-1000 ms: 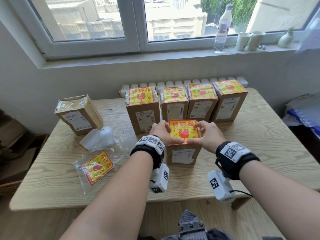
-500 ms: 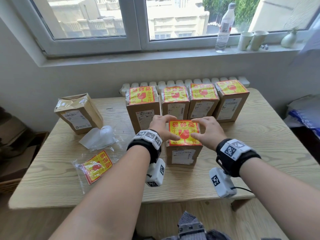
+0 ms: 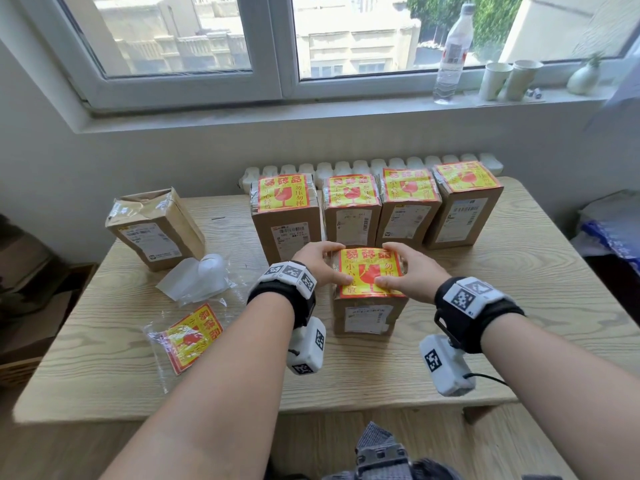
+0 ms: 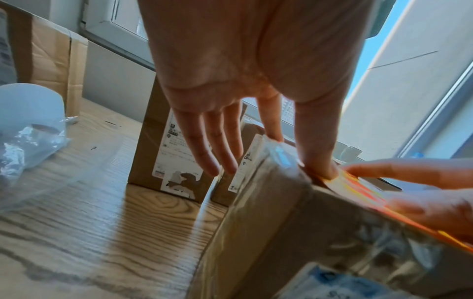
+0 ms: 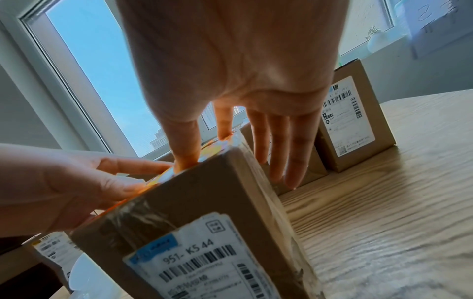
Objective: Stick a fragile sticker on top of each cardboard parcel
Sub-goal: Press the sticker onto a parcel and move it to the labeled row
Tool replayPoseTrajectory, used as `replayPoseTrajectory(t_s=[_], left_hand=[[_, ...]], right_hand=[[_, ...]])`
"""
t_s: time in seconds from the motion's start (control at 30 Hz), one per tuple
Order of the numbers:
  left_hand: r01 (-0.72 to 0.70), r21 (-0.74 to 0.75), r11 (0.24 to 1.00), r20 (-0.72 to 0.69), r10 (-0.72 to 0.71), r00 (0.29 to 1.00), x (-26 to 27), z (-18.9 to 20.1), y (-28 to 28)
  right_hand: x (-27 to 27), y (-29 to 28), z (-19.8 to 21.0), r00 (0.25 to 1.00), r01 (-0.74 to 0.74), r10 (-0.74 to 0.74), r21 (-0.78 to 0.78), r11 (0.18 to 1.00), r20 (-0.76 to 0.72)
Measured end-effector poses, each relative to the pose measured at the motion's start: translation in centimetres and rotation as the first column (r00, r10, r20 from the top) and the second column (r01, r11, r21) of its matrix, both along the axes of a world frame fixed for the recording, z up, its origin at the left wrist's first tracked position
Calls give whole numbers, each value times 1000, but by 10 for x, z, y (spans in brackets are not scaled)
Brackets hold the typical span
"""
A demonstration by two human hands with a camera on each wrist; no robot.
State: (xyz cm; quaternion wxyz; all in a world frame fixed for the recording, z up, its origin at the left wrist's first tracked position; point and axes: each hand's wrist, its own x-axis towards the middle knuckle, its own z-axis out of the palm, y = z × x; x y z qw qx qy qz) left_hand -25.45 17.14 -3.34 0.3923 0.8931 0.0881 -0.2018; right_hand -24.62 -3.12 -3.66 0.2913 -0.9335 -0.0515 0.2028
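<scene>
A brown cardboard parcel (image 3: 367, 318) stands upright at the table's front middle, with a yellow and red fragile sticker (image 3: 369, 271) on its top. My left hand (image 3: 320, 263) and right hand (image 3: 410, 273) lie over the top from either side. Both thumbs press the sticker's near part. In the left wrist view the left hand (image 4: 256, 101) has its fingers straight, three hanging beside the parcel (image 4: 294, 232). The right hand (image 5: 243, 101) mirrors this on the parcel (image 5: 204, 202). An unstickered parcel (image 3: 156, 230) stands at the far left.
Several stickered parcels (image 3: 351, 209) stand in a row right behind the front one. A clear bag of stickers (image 3: 190, 337) and crumpled white backing (image 3: 197, 275) lie on the wooden table (image 3: 519, 306) at left. A bottle (image 3: 453, 50) and cups (image 3: 495, 81) stand on the windowsill.
Both hands have stayed on the front parcel's sticker. Their fingers have uncurled and spread down over the parcel's sides, and the thumbs now press nearer the front edge.
</scene>
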Motion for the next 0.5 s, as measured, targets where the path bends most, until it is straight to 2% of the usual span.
replayPoseTrajectory(t_s=[0.2,0.37,0.5], left_hand=[[-154,-175,972,-127,133,983,-1,-10,6],[-293,-270,917,-153,260,953,-6,-6,12],[-390,-291,873,-93,380,920,-11,-1,36]], right_hand=[[-5,2,2,980,146,-126,127,981,-151],[-7,15,7,980,141,-110,185,973,-166],[-6,35,19,983,113,-77,222,969,-164]])
